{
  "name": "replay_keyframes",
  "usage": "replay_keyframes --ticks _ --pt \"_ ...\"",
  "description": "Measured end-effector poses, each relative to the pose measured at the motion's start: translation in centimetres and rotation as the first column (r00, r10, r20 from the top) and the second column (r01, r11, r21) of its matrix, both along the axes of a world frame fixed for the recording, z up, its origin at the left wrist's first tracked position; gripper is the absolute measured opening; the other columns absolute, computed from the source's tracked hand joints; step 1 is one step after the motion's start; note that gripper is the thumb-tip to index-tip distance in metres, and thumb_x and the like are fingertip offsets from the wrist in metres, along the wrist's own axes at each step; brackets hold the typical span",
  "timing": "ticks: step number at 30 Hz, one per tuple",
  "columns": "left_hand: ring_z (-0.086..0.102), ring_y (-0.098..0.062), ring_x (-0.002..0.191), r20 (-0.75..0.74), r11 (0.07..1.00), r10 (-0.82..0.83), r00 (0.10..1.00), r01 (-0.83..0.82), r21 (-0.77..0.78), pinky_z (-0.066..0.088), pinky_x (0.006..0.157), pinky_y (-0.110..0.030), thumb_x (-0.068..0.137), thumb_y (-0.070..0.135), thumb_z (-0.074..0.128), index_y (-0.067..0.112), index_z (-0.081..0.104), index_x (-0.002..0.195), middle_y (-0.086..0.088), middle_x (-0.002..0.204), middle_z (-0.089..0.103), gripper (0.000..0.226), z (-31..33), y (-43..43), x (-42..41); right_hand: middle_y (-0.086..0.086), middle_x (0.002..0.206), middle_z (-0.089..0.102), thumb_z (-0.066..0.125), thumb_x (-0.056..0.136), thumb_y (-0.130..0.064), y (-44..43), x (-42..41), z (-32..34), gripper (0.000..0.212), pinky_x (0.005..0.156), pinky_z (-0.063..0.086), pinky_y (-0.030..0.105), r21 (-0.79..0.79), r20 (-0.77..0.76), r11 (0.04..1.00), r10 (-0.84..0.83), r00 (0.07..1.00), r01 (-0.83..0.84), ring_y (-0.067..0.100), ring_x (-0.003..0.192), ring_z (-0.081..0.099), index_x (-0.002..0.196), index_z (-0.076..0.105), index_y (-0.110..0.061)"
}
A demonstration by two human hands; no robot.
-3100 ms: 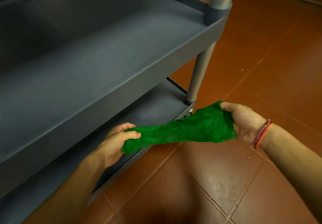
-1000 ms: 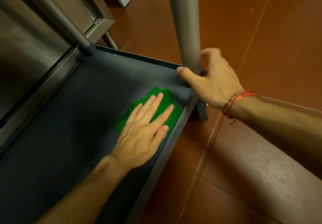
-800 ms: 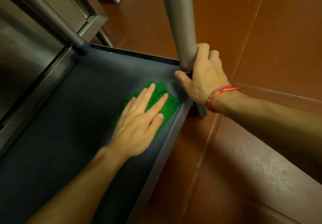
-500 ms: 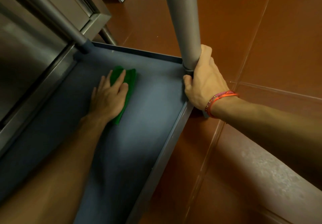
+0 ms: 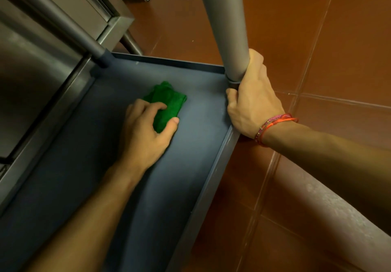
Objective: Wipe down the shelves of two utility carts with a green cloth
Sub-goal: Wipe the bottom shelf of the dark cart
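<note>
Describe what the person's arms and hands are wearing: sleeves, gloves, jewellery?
No sleeves or gloves show on either arm. At the wrist of the right hand sit thin red and pink cord bracelets, one beaded. The left hand wears nothing visible.

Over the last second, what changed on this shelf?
The left hand slid the green cloth across the shelf, away from the corner post toward the middle. Its fingers, flat before, now curl over the cloth. The right hand, at first only touching the post, closed round its base and keeps that hold. The cloth remains on the same shelf.
</note>
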State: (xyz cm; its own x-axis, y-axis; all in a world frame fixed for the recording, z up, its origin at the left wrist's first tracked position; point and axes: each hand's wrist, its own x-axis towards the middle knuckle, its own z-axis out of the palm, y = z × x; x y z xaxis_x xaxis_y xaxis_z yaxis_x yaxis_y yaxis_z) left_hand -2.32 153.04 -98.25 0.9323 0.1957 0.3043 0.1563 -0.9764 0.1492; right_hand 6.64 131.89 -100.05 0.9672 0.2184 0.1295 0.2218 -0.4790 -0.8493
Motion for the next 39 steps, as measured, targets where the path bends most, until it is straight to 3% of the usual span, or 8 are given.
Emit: replay_keyframes --ticks 5,11,14,18,22,26,34,39 --pt "0.058 -0.040 0.084 -0.022 0.997 0.059 0.998 -0.057 0.058 0.045 0.073 -0.042 0.090 0.025 0.051 0.001 0.067 0.100 -0.021 0.091 0.062 0.030 -0.1 -0.5 1.1 0.005 0.120 0.040 0.054 0.090 -0.018 0.0 -0.1 0.0 0.061 0.086 0.049 0.049 -0.012 0.005 1.000 0.004 1.000 -0.004 0.032 0.103 0.049 0.142 0.021 -0.022" --pt "0.059 -0.018 0.064 -0.042 0.949 -0.219 0.975 0.202 -0.243 0.046 0.064 -0.033 0.091 0.022 0.061 0.010 0.072 0.083 -0.002 0.071 0.065 0.018 1.8 -6.6 -1.6 0.009 0.125 0.042 0.055 0.090 -0.019 0.0 -0.1 -0.1 0.063 0.087 0.044 0.043 -0.019 0.005 1.000 -0.009 1.000 0.009 0.037 0.110 0.048 0.143 0.022 -0.022" --pt "0.060 -0.011 0.078 0.065 0.916 -0.192 0.979 0.202 -0.347 0.047 0.071 -0.027 0.092 0.016 0.062 0.010 0.071 0.093 0.001 0.084 0.063 0.010 1.8 -6.3 -2.1 0.010 0.126 0.042 0.056 0.090 -0.020 0.1 -0.1 -0.1 0.064 0.085 0.043 0.042 -0.021 -0.002 1.000 -0.005 1.000 0.005 0.038 0.110 0.048 0.144 0.021 -0.022" --pt "0.051 -0.021 0.095 -0.063 0.984 -0.105 0.993 0.094 -0.152 0.043 0.084 -0.037 0.087 0.044 0.056 0.012 0.060 0.116 -0.002 0.100 0.053 0.043 0.1 -5.9 -2.2 0.010 0.125 0.042 0.057 0.091 -0.019 0.1 -0.1 -0.3 0.063 0.079 0.037 0.036 -0.013 0.002 1.000 -0.013 1.000 0.013 0.037 0.110 0.048 0.144 0.022 -0.022" --pt "0.051 -0.022 0.087 0.045 0.979 -0.083 0.996 0.090 -0.181 0.039 0.078 -0.032 0.081 0.050 0.062 0.014 0.062 0.103 0.005 0.088 0.046 0.042 -0.2 -5.2 -1.0 0.011 0.127 0.043 0.057 0.090 -0.019 0.3 -0.1 -0.4 0.065 0.084 0.041 0.040 -0.014 0.010 1.000 -0.017 1.000 0.017 0.038 0.114 0.046 0.145 0.022 -0.020" --pt "0.050 -0.020 0.079 0.001 0.988 -0.092 0.996 0.091 -0.122 0.041 0.072 -0.034 0.075 0.059 0.064 0.019 0.055 0.090 0.007 0.081 0.045 0.044 0.4 -4.2 0.5 0.011 0.129 0.042 0.056 0.089 -0.019 0.2 0.0 -0.4 0.066 0.088 0.042 0.043 -0.025 0.023 1.000 -0.014 1.000 0.014 0.038 0.117 0.045 0.146 0.022 -0.019" --pt "0.048 -0.027 0.054 0.046 0.967 -0.253 0.966 0.253 0.008 0.041 0.050 -0.038 0.089 0.037 0.068 0.011 0.055 0.068 0.000 0.058 0.047 0.036 0.3 -3.5 2.8 0.010 0.126 0.042 0.055 0.090 -0.020 0.1 0.0 -0.4 0.067 0.089 0.042 0.044 -0.008 0.016 1.000 -0.003 1.000 0.003 0.036 0.115 0.045 0.147 0.020 -0.020" --pt "0.060 -0.040 0.073 0.044 0.998 0.060 0.997 -0.060 0.000 0.038 0.061 -0.037 0.093 0.038 0.064 0.005 0.064 0.081 -0.019 0.078 0.065 0.035 0.4 1.6 6.3 0.008 0.124 0.042 0.055 0.090 -0.021 0.1 0.0 -0.5 0.065 0.088 0.045 0.047 0.001 0.003 1.000 0.004 1.000 -0.004 0.033 0.110 0.046 0.145 0.019 -0.023"
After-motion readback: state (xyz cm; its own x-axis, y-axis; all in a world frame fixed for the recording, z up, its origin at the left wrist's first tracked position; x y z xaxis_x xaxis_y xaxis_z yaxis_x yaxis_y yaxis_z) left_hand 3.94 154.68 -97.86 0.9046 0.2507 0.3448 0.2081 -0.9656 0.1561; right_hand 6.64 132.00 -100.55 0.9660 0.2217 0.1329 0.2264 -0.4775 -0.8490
